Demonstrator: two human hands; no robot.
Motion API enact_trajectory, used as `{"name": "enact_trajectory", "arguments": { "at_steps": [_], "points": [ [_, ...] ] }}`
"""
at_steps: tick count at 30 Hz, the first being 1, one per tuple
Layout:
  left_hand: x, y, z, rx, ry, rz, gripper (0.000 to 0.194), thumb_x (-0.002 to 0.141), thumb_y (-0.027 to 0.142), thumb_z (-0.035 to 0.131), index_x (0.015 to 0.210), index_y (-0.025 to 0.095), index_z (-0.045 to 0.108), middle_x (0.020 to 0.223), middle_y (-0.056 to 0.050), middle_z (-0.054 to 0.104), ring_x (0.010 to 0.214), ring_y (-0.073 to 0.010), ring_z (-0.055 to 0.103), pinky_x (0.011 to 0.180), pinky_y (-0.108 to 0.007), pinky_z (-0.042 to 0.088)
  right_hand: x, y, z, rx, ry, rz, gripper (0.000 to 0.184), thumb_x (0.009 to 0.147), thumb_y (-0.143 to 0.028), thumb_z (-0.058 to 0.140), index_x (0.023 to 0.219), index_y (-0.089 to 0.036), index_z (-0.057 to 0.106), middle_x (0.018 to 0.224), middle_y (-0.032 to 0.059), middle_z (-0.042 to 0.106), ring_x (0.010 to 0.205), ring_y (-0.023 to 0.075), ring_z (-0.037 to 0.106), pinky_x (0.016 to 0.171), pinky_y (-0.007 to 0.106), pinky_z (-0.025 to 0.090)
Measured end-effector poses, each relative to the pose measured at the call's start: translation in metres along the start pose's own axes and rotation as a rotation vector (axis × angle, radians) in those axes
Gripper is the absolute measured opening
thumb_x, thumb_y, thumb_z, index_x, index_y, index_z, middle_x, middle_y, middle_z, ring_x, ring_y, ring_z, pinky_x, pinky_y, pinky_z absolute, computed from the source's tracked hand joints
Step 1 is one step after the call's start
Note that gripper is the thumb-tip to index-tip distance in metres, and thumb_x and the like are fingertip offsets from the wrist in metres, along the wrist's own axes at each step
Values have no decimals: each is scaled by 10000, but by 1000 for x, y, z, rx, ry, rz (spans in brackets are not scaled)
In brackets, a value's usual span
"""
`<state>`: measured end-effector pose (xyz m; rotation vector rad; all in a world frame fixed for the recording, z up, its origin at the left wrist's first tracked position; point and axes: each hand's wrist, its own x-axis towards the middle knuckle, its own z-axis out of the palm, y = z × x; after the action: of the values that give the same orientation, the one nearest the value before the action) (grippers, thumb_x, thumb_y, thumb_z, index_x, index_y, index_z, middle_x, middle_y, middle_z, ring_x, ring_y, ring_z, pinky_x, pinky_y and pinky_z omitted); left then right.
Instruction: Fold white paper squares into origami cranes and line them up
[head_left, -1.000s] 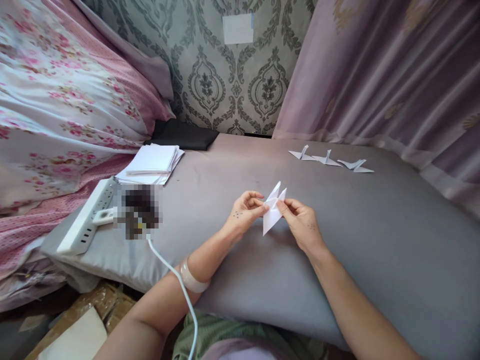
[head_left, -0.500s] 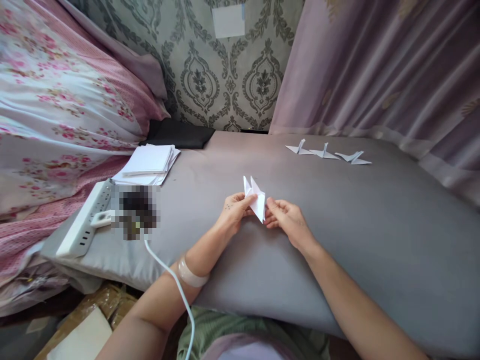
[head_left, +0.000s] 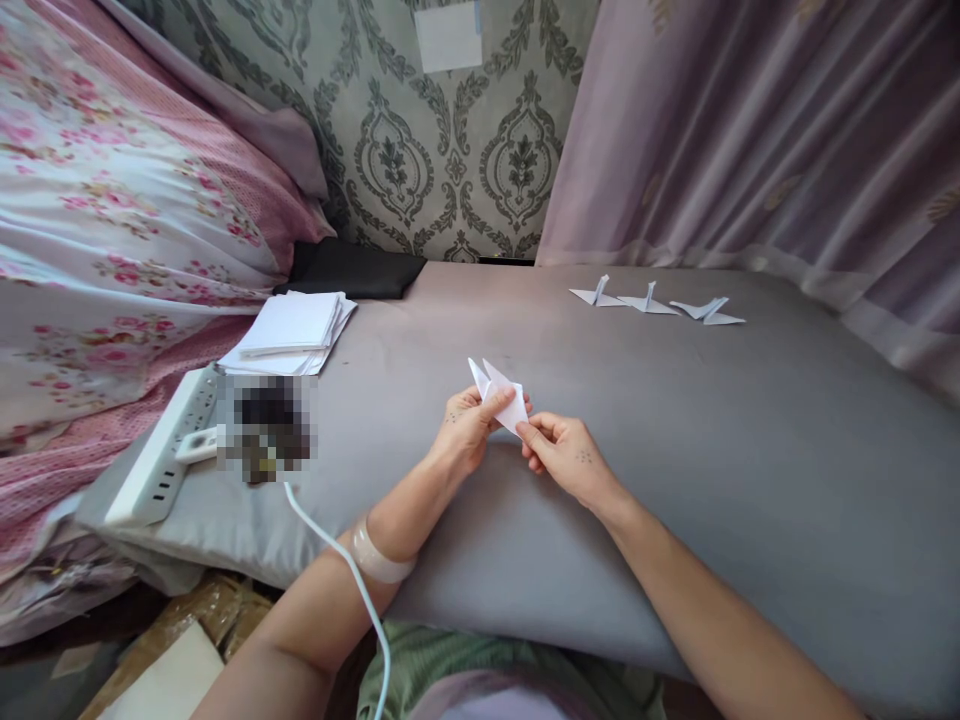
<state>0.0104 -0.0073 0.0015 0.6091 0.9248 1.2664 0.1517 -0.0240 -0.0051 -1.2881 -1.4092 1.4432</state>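
Observation:
A piece of folded white paper (head_left: 508, 404) with two narrow points sticking up at its upper left is held between my hands, above the grey-covered surface. My left hand (head_left: 469, 425) pinches it from the left, thumb across its front and fingers behind. At its lower right corner, my right hand (head_left: 562, 453) grips the paper between thumb and fingers. Three folded paper cranes (head_left: 648, 299) sit in a row farther back on the right, wings spread.
A stack of white paper sheets (head_left: 289, 330) lies at the back left, by a black flat item (head_left: 352, 270). Nearer stands a white power strip (head_left: 161, 450) with a plug in it. A white cable (head_left: 337, 550) crosses over my left forearm. Curtains hang at both sides.
My right hand has closed on the paper's lower corner, having been open beside it. The paper has tilted a little to the left in my left hand.

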Motion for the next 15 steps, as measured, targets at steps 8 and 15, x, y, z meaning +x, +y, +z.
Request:
{"name": "enact_trajectory", "arguments": {
  "at_steps": [8,15],
  "points": [
    [15,-5,-11,-60,131,32,308,609,270,848,797,99,675,768,-74,721,717,-177,692,710,-290,531,4,-6,1,215,23,233,464,830,-590,524,818,-141,641,706,103,698,537,155,638,485,269,519],
    [15,-4,-12,-44,128,8,192,666,220,791,764,96,682,728,-85,717,672,-180,681,671,-297,530,1,10,2,-447,274,-502,293,726,-167,549,1014,-200,586,938,70,621,790,176,608,725,330,536]
  ]
}}
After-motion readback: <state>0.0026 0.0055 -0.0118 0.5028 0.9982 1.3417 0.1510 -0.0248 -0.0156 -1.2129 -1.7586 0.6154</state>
